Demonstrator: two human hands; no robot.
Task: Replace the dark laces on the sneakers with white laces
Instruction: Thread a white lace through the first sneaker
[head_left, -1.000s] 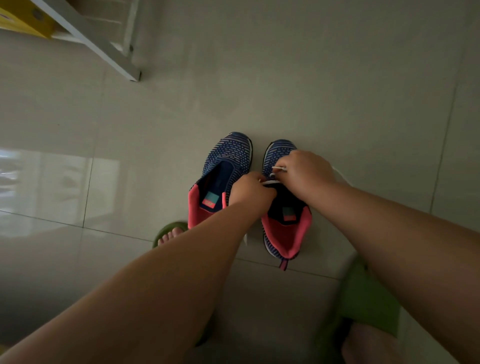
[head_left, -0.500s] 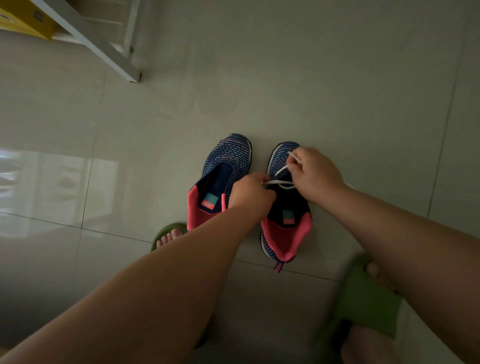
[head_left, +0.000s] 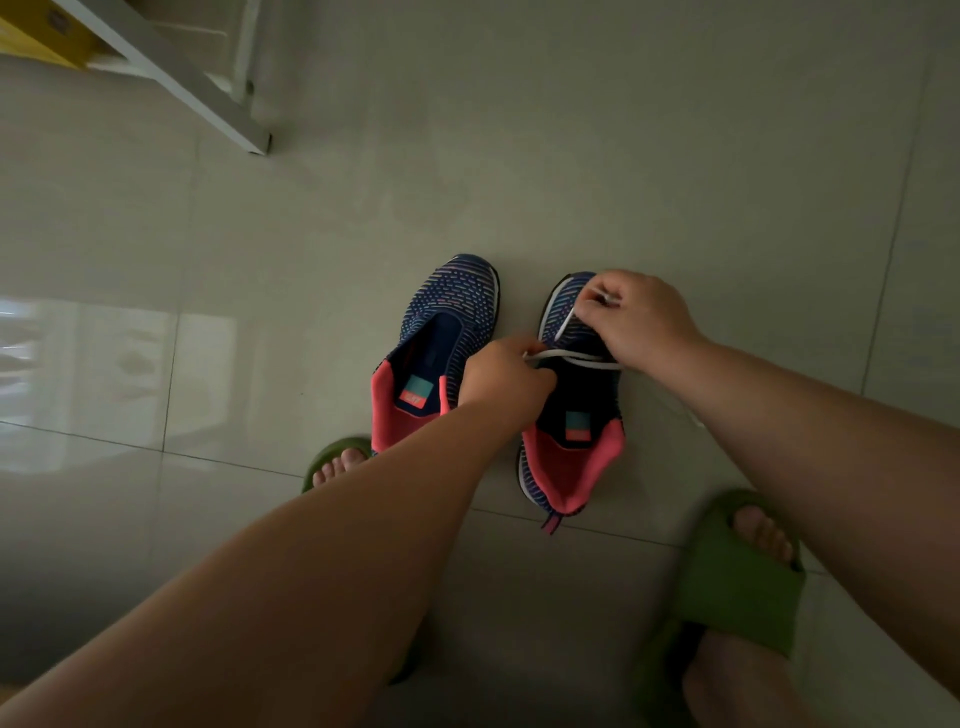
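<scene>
Head view shows the right sneaker (head_left: 571, 415) on the floor tiles (head_left: 675, 182), left hand (head_left: 501, 376) and right hand (head_left: 636, 317) each pinching the white lace (head_left: 563, 354) in curled fingers (left sneaker (head_left: 441, 343) laceless), so uneven pulling could probably drag one end back out through its eyelet.

You have bare tiled floor (head_left: 675, 156) open beyond the sneaker toes and off to the right; a slanted white frame leg (head_left: 197, 88) blocks the far left, and green slippers (head_left: 737, 582) crowd the near side
</scene>
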